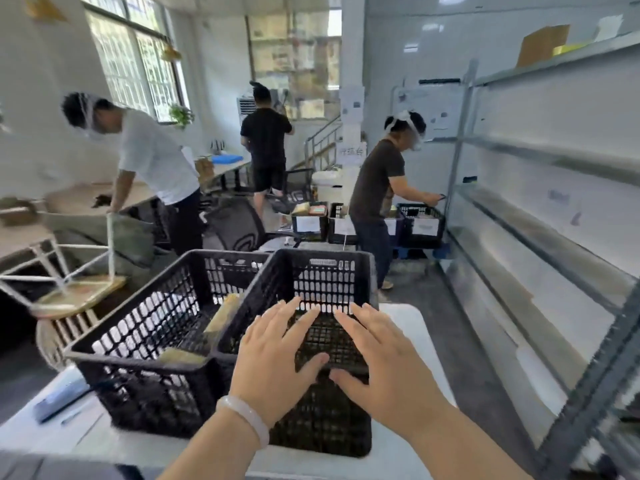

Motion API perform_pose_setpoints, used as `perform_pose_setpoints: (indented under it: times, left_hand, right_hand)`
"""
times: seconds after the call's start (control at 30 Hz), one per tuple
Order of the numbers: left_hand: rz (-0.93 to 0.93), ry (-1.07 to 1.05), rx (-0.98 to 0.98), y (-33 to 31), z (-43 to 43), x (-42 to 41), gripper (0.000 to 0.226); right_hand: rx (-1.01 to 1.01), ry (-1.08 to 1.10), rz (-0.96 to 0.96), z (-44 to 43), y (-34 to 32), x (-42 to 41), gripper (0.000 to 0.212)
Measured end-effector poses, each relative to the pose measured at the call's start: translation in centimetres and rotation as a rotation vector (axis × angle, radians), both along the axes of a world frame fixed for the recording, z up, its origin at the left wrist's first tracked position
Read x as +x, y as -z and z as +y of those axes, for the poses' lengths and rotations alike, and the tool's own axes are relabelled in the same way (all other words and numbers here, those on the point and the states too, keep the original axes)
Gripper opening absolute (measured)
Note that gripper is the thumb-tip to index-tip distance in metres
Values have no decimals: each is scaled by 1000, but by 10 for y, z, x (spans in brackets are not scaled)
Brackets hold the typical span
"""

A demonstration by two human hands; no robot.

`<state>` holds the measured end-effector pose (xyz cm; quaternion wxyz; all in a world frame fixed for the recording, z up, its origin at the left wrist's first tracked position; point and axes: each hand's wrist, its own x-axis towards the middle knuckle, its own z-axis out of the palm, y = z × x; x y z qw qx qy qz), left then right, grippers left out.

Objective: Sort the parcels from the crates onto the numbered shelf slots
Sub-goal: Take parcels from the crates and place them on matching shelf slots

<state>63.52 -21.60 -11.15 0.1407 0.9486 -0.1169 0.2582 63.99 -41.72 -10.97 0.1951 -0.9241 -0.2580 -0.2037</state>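
Two black lattice crates stand side by side on a white table [412, 441] in front of me. The right crate [332, 271] shows only its bare mesh floor. Several brown and white parcels [221, 315] lie in the left crate [145, 341]. My left hand [277, 355], with a pale bracelet at the wrist, and my right hand [377, 358] hover flat over the right crate, fingers spread, holding nothing. The grey metal shelf [540, 237] runs along the right wall, its lower levels bare.
Three other people work in the room; one bends at black crates [420, 223] beside the far end of the shelf. An overturned white-legged stool [79, 289] lies at the left. A dark pen-like object [59, 401] rests on the table's left side. Cardboard [542, 43] sits on the top shelf.
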Motion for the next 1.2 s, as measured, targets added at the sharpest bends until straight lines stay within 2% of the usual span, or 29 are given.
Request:
perform_pose_setpoints:
  times: [0.23, 0.43, 0.8, 1.0, 1.2]
  left_hand:
    - [83, -183, -84, 36, 101, -7, 67]
    - [145, -279, -101, 53, 162, 27, 67]
    - [255, -371, -108, 61, 231, 138, 68]
    - [432, -352, -173, 91, 260, 182, 70]
    - [614, -224, -277, 127, 287, 250, 71]
  right_hand:
    - [-6, -180, 60, 103, 20, 38, 74]
    - [-24, -264, 104, 167, 42, 93, 75]
    - [-23, -253, 177, 237, 47, 221, 78]
    - [14, -263, 271, 260, 66, 248, 77]
    - [32, -71, 333, 271, 72, 279, 74]
